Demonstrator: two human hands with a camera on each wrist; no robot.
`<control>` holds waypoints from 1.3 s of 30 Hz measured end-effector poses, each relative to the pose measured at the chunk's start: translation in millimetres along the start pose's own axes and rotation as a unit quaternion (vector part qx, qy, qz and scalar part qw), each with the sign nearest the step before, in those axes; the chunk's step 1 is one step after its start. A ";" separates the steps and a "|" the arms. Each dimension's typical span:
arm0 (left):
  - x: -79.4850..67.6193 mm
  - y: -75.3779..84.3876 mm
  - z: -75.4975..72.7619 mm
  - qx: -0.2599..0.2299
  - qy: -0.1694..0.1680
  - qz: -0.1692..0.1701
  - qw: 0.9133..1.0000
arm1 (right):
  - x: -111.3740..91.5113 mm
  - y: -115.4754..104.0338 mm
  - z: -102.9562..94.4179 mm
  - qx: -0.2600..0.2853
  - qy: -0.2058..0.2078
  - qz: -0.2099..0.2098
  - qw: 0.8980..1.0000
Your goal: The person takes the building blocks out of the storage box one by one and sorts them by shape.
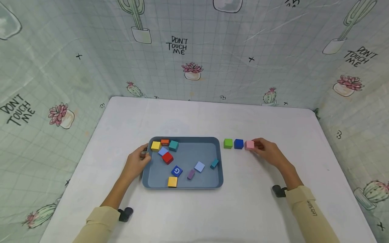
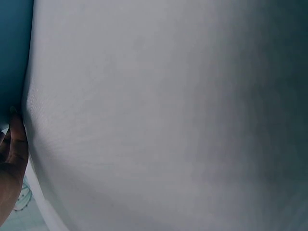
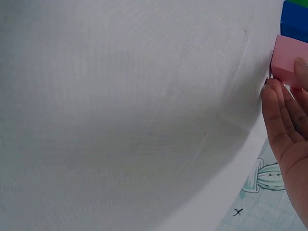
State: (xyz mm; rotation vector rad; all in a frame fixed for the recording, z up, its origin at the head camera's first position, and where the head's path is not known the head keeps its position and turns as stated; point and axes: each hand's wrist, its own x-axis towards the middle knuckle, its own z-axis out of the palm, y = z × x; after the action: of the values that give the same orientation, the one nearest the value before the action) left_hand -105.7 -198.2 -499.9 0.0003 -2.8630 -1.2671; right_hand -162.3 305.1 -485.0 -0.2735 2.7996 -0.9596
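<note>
On the right of the table, my right hand pinches a pink block between thumb and fingers. The right wrist view shows the thumb on the face of this pink block. It stands at the right end of a short row, beside a dark blue block and a green block. My left hand grips the left rim of a grey-blue tray, thumb at the edge. Only a corner of the tray and part of that hand appear in the left wrist view.
Blocks lie scattered in the tray: a yellow block, an orange block, a teal block, a red block, a blue block marked G, a purple block and others. A patterned cloth hangs behind the white table.
</note>
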 end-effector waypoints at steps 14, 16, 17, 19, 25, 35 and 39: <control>-0.1 0.6 0.3 -0.003 -0.002 -0.001 1.000 | -3.0 3.7 0.8 0.016 0.007 -0.006 1.000; 0.1 0.9 0.4 -0.003 -0.002 0.000 1.000 | -4.5 5.0 2.2 0.026 0.016 0.003 1.000; 0.1 1.1 0.5 -0.003 -0.003 0.000 1.000 | -5.4 5.5 3.3 0.028 0.027 0.010 0.999; 0.4 1.6 0.7 -0.004 -0.004 0.002 1.000 | -8.4 5.6 5.8 0.038 0.057 0.019 0.997; 1.2 2.5 -0.5 -0.010 -0.006 0.006 1.000 | -11.5 9.4 18.7 0.025 0.172 0.014 0.985; 0.4 2.0 -2.3 -0.011 -0.007 0.004 1.000 | 1.4 0.6 39.8 0.059 0.174 -0.060 0.981; 0.9 2.4 -1.7 -0.011 -0.007 0.000 1.000 | -3.8 -39.2 36.4 0.070 0.162 -0.088 0.980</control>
State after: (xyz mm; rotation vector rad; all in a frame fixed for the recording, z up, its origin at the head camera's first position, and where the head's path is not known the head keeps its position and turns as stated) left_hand -106.6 -197.8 -497.0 -0.0083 -2.8612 -1.3037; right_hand -146.1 254.1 -488.6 -0.3829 3.0145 -1.3445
